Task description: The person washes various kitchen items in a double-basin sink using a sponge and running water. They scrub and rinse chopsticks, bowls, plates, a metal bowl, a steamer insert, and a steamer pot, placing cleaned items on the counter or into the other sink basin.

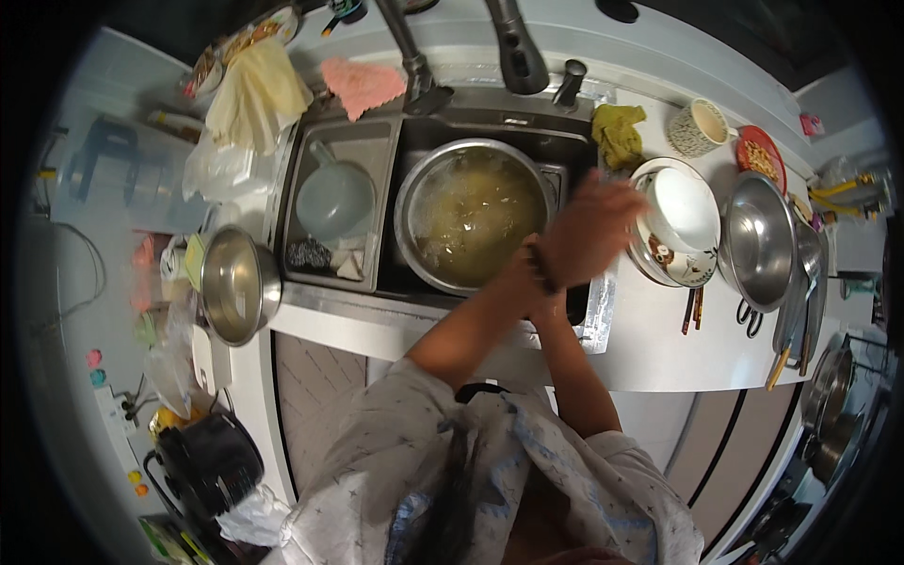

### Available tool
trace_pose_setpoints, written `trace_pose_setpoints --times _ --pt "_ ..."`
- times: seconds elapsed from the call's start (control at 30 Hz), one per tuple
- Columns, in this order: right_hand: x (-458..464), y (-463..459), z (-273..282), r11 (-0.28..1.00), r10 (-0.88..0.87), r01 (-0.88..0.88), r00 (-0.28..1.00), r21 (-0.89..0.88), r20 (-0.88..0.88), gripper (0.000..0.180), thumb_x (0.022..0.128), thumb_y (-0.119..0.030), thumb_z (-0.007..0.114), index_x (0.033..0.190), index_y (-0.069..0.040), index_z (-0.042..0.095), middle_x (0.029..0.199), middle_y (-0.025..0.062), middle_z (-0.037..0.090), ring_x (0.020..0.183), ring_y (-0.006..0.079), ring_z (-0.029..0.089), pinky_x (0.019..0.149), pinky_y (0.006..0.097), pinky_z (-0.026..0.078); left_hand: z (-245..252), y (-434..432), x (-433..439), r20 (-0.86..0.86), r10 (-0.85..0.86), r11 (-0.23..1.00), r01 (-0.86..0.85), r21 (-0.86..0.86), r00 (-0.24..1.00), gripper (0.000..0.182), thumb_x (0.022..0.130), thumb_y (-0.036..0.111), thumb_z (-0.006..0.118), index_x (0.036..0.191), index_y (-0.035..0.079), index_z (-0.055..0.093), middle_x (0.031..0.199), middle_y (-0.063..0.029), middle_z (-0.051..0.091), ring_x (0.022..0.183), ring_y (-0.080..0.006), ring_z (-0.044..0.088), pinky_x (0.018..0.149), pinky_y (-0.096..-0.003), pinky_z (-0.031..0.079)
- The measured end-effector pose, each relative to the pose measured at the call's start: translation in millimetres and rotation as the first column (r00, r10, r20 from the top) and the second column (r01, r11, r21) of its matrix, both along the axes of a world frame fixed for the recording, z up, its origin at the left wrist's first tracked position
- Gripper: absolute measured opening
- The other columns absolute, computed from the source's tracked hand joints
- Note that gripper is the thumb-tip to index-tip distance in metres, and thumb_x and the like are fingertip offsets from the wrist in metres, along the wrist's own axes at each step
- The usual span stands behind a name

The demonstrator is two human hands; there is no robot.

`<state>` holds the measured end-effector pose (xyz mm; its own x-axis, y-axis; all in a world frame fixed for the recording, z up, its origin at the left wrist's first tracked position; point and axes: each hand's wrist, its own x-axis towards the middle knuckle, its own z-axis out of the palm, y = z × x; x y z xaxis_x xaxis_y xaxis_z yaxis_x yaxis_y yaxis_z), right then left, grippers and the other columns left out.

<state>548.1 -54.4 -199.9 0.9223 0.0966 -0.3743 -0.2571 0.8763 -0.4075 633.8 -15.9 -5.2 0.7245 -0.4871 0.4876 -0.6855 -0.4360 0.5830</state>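
Observation:
My left hand [600, 219], blurred, reaches across my right arm toward a white bowl [684, 208]; its fingertips are near the bowl's rim, and whether they touch it is unclear. That bowl sits tilted in stacked patterned dishes [681, 272] on the counter right of the sink. Largely covered by my left wrist, my right hand [548, 304] is at the near right edge of a large steel basin [406, 240]. Cloudy yellowish water [470, 212] fills much of this basin, which stands in the dark sink [572, 134]. What my right hand holds, if anything, is hidden.
A pale green plastic dipper [335, 201] lies in the left sink compartment. Steel bowls [236, 282] [759, 240] stand on both sides. Faucets [522, 63] hang behind the basin. Scissors [748, 318], chopsticks [692, 311] and a mug [696, 131] are at the right.

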Motion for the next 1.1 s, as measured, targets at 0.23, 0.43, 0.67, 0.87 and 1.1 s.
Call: trace_pose_setpoints --times 0.23,0.43,0.67,0.87,1.1 --pt "57.9 4.1 34.2 0.909 0.19 -0.169 0.982 -0.382 0.017 0.034 0.09 -0.014 0.056 0.121 -0.006 0.045 0.106 0.0026 0.056 0.095 0.0112 0.054 0.083 0.0247 0.044 -123.0 178.5 -28.8 -0.489 0.668 0.742 -0.45 0.497 0.561 0.029 0.081 0.021 0.058 0.105 0.004 0.06 0.104 -0.0203 0.061 0.099 -0.0359 0.057 0.085 -0.0438 0.046" --pt "120.8 26.4 -0.3 0.279 0.567 -0.09 0.819 -0.956 0.089 0.039 0.083 -0.014 0.064 0.119 -0.011 0.05 0.113 0.0075 0.057 0.104 0.0201 0.054 0.085 0.032 0.045 -173.8 201.1 -12.0 -0.619 0.671 0.741 -0.33 0.585 0.409 0.028 0.084 0.019 0.053 0.106 0.004 0.061 0.103 -0.0226 0.061 0.1 -0.0362 0.057 0.087 -0.0453 0.045" --pt "160.4 87.4 -34.8 -0.631 0.773 0.45 0.289 -0.632 -0.565 0.057 0.074 -0.029 0.068 0.127 -0.015 0.049 0.128 0.0171 0.045 0.12 0.0381 0.041 0.102 0.0428 0.032 -201.8 200.2 -36.2 -0.556 0.645 0.763 -0.481 0.431 0.525 0.024 0.083 0.022 0.049 0.098 0.007 0.061 0.099 -0.0204 0.062 0.093 -0.038 0.059 0.082 -0.0462 0.046" --pt "155.5 123.0 -61.5 -0.671 0.726 0.186 0.361 -0.717 -0.586 0.052 0.08 -0.035 0.059 0.127 -0.016 0.047 0.125 0.0201 0.048 0.103 0.0425 0.055 0.096 0.0485 0.038 -201.4 195.5 -34.2 -0.692 0.632 0.775 -0.321 0.545 0.35 0.021 0.082 0.018 0.048 0.091 0.006 0.063 0.093 -0.0211 0.062 0.089 -0.0387 0.06 0.08 -0.0467 0.047" --pt "152.1 84.5 -90.1 -0.648 0.614 0.324 0.757 -0.689 -0.222 0.043 0.082 -0.036 0.057 0.112 -0.009 0.045 0.1 0.0232 0.06 0.097 0.04 0.057 0.082 0.0475 0.046 -251.4 168.8 -20.4 -0.814 0.468 0.879 -0.087 0.468 0.345 0.026 0.079 0.018 0.051 0.095 0.004 0.066 0.1 -0.0212 0.063 0.094 -0.0372 0.06 0.082 -0.0427 0.048"
